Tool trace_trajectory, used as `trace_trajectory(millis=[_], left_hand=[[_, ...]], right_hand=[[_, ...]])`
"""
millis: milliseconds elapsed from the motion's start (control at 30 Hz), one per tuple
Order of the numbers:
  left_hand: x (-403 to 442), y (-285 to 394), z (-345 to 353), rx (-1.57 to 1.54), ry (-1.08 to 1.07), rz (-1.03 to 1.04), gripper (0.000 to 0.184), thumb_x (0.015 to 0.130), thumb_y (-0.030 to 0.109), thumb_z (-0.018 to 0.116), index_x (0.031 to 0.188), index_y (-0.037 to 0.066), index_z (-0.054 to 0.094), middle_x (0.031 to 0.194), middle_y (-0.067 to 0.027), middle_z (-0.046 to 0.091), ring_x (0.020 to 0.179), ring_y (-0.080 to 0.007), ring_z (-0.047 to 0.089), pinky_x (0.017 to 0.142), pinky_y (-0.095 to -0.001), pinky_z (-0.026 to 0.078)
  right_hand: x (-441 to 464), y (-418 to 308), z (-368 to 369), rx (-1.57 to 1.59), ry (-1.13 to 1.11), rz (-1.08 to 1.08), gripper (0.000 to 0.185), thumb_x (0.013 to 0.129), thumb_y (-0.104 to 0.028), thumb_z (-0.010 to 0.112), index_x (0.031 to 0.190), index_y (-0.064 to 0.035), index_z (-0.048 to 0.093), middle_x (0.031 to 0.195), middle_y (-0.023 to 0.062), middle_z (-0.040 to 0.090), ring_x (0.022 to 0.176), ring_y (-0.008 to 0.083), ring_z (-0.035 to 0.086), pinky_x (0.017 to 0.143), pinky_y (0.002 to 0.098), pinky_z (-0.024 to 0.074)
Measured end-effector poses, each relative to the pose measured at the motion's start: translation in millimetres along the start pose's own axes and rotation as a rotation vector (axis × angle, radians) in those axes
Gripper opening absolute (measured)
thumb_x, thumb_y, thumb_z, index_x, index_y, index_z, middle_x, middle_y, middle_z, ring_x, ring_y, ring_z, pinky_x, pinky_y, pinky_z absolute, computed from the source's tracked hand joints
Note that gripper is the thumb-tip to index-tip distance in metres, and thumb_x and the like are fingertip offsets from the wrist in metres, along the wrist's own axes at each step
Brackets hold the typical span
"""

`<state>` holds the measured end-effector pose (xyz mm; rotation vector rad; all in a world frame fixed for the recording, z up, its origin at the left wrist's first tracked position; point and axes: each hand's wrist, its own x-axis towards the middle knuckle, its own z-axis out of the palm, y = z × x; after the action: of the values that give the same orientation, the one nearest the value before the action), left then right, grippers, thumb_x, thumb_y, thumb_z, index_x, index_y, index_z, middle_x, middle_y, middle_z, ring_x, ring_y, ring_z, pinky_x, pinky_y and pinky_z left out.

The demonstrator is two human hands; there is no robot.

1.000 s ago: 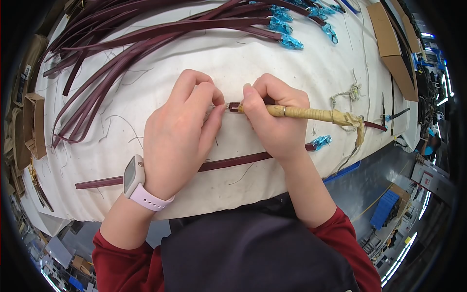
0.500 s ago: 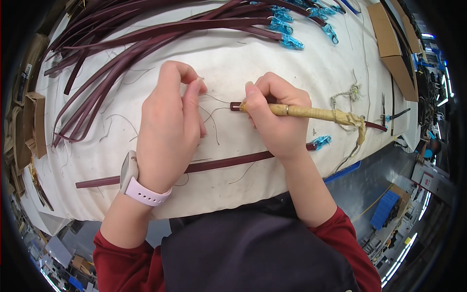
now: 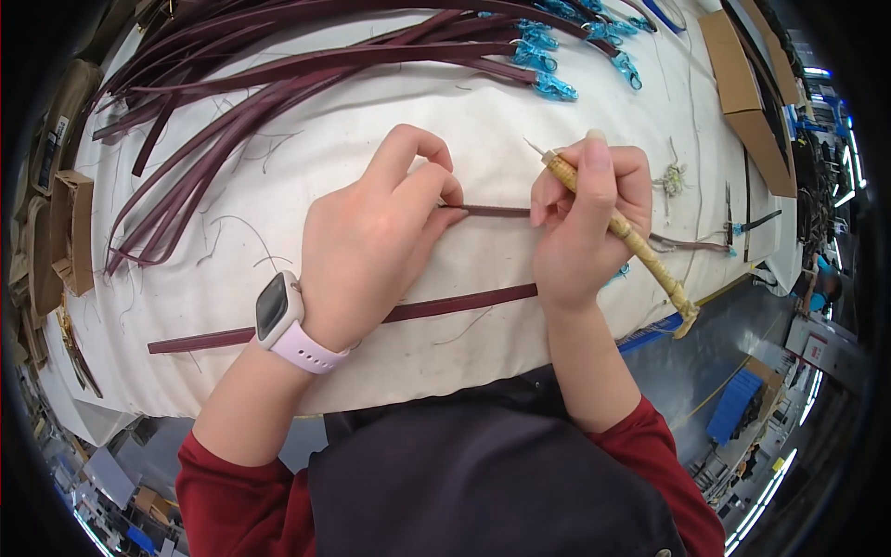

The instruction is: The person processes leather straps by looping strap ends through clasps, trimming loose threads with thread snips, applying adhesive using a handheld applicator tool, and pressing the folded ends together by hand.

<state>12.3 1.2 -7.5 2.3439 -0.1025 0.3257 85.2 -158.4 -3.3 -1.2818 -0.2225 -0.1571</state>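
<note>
White cloth covers the tabletop, with grey workshop floor beyond its right edge and one cardboard box at the upper right. Two bare hands work near the middle, joined by one dark red held strap. At least five blue-wrapped clasps show at the right ends of a bundle of straps along the far side; those straps overlap too much to count. One loose strap lies flat nearer the body, and one knot of pale thread sits to the right.

With its back upward and fingers bent, the left hand pinches the held strap's left end between thumb and fingertips. One watch circles that wrist. Fingers curled and thumb raised over the handle, the right hand grips one awl and also touches the held strap.

Narrow edge showing, the held strap has its long axis running left to right, nearly level. The awl slants across it, metal point aimed up and left, handle end down and right. Beyond the right hand, another dark length runs rightward; whether it belongs to the held strap is hidden.
</note>
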Motion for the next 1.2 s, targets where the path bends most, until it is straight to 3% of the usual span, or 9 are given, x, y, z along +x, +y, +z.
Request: trace_trajectory(millis=[100, 200, 267, 300, 367, 467, 767, 1200], left_hand=[[0, -3, 0, 0.044, 0.068, 0.073, 0.021, 0.083, 0.006, 0.086, 0.093, 0.005, 0.067, 0.111, -0.0027, 0.066, 0.064, -0.0156, 0.064, 0.057, -0.0310, 0.050], [-3, -8, -9, 0.131, 0.005, 0.188, 0.023, 0.082, 0.003, 0.086, 0.092, 0.004, 0.066, 0.110, -0.0040, 0.066, 0.067, -0.0181, 0.067, 0.059, -0.0322, 0.051], [-8, -15, -8, 0.022, -0.018, 0.133, 0.026, 0.080, 0.003, 0.088, 0.093, 0.003, 0.066, 0.108, -0.0034, 0.065, 0.063, -0.0143, 0.061, 0.057, -0.0297, 0.048], [-7, -14, -12, 0.022, -0.016, 0.135, 0.026, 0.080, 0.003, 0.088, 0.093, 0.003, 0.066, 0.108, -0.0034, 0.065, 0.063, -0.0143, 0.061, 0.057, -0.0297, 0.048], [-5, -7, -23, -0.175, -0.040, -0.144, 0.027, 0.079, 0.003, 0.089, 0.096, 0.002, 0.067, 0.105, -0.0026, 0.063, 0.060, -0.0102, 0.050, 0.055, -0.0271, 0.043], [-2, -3, -21, -0.196, 0.001, -0.170, 0.029, 0.079, 0.004, 0.090, 0.098, 0.002, 0.068, 0.104, -0.0019, 0.061, 0.059, -0.0079, 0.041, 0.055, -0.0254, 0.039], [-8, -3, -20, -0.104, -0.077, -0.147, 0.018, 0.087, 0.002, 0.083, 0.096, 0.001, 0.067, 0.106, -0.0030, 0.061, 0.061, -0.0118, 0.048, 0.059, -0.0285, 0.044], [-10, -2, -19, -0.092, -0.065, -0.141, 0.015, 0.088, -0.001, 0.078, 0.093, 0.001, 0.064, 0.110, -0.0041, 0.062, 0.063, -0.0122, 0.052, 0.060, -0.0290, 0.045]], right_hand=[[-2, 3, 0, -0.051, -0.047, 0.006, 0.021, 0.107, -0.010, 0.066, 0.093, -0.0029, 0.054, 0.071, 0.0042, 0.061, 0.052, 0.0030, 0.050, 0.047, 0.0205, 0.0378], [-5, 9, -6, -0.176, -0.199, 0.068, 0.019, 0.106, -0.009, 0.069, 0.094, -0.0042, 0.054, 0.071, 0.0002, 0.061, 0.054, 0.0011, 0.052, 0.048, 0.0198, 0.0387], [-7, 3, -5, -0.296, -0.266, 0.219, 0.015, 0.107, -0.007, 0.065, 0.099, -0.0036, 0.054, 0.077, 0.0023, 0.061, 0.054, 0.0042, 0.056, 0.047, 0.0194, 0.0406], [-7, 3, -4, -0.297, -0.266, 0.217, 0.015, 0.107, -0.007, 0.065, 0.099, -0.0036, 0.054, 0.077, 0.0023, 0.061, 0.054, 0.0042, 0.056, 0.047, 0.0194, 0.0406], [-8, 4, -4, -0.231, -0.234, 0.252, 0.020, 0.104, -0.009, 0.072, 0.093, -0.0042, 0.055, 0.070, -0.0036, 0.061, 0.058, -0.0010, 0.054, 0.052, 0.0174, 0.0382], [-10, 9, -7, -0.199, -0.275, 0.222, 0.022, 0.102, -0.009, 0.073, 0.089, -0.0035, 0.057, 0.068, -0.0038, 0.062, 0.058, -0.0008, 0.053, 0.052, 0.0180, 0.0376], [-10, 8, -5, -0.377, -0.378, 0.173, 0.025, 0.094, -0.006, 0.079, 0.074, -0.0010, 0.065, 0.063, -0.0014, 0.063, 0.058, 0.0014, 0.049, 0.053, 0.0222, 0.0383], [-10, 9, -5, -0.471, -0.400, 0.142, 0.024, 0.091, -0.004, 0.078, 0.072, -0.0001, 0.063, 0.062, 0.0008, 0.061, 0.056, 0.0045, 0.049, 0.052, 0.0246, 0.0395]])
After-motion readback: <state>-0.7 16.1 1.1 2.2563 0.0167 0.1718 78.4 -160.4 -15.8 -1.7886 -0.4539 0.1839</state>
